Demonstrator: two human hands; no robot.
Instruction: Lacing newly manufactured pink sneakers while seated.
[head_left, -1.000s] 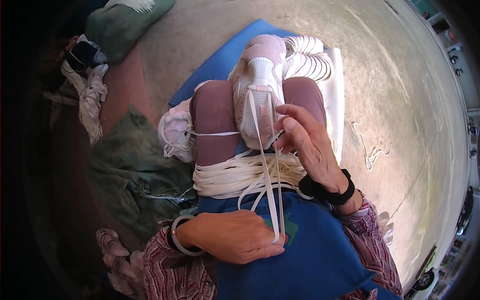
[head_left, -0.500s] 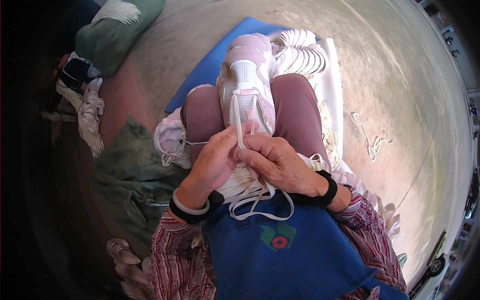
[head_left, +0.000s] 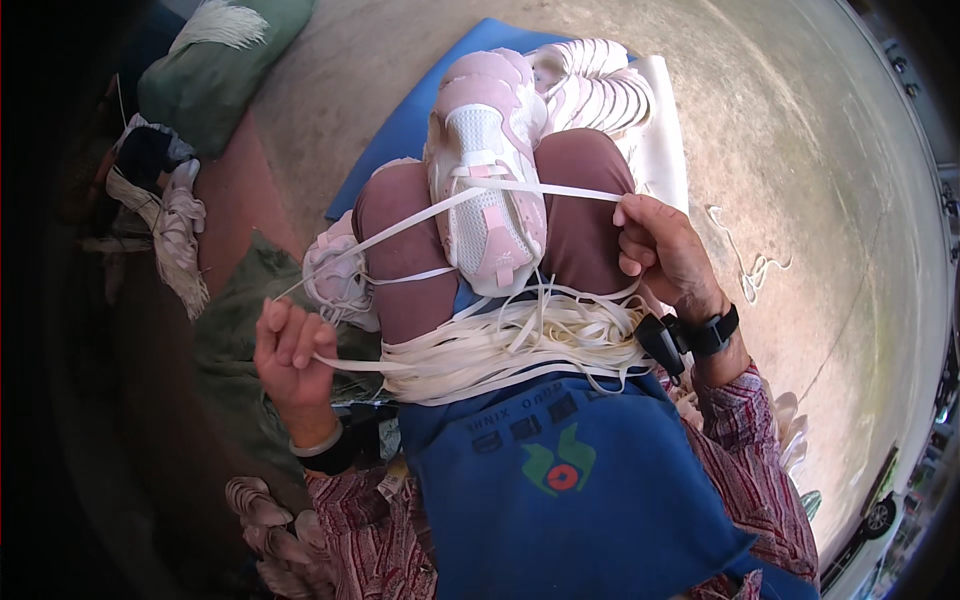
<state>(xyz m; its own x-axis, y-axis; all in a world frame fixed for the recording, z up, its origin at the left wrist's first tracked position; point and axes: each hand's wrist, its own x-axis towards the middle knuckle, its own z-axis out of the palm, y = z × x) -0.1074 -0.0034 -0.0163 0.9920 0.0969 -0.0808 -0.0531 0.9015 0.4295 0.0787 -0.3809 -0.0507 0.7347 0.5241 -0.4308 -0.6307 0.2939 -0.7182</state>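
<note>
A pink-and-white sneaker (head_left: 470, 215) rests between my thighs, toe pointing away and tongue toward me. From its lowest lace holes a white shoelace (head_left: 410, 222) runs out to both sides, pulled taut. My left hand (head_left: 293, 358) is closed on one end, at the left of my lap; another strand passes from its fingers to a bundle of cream laces (head_left: 510, 345). That bundle lies across my lap on a blue apron (head_left: 590, 510). My right hand (head_left: 668, 250) pinches the other lace end beside my right thigh.
Another pink-and-white shoe (head_left: 338, 278) with laces lies by my left thigh. Beyond the sneaker is a row of stacked shoe pieces (head_left: 605, 95). A loose lace (head_left: 750, 265) lies on the floor at right. More shoes (head_left: 265, 515) sit lower left, a green sack (head_left: 215, 75) upper left.
My hands have moved apart from together over the near end of the sneaker, left hand going left and right hand going right. The lace is now drawn out wide between them.
</note>
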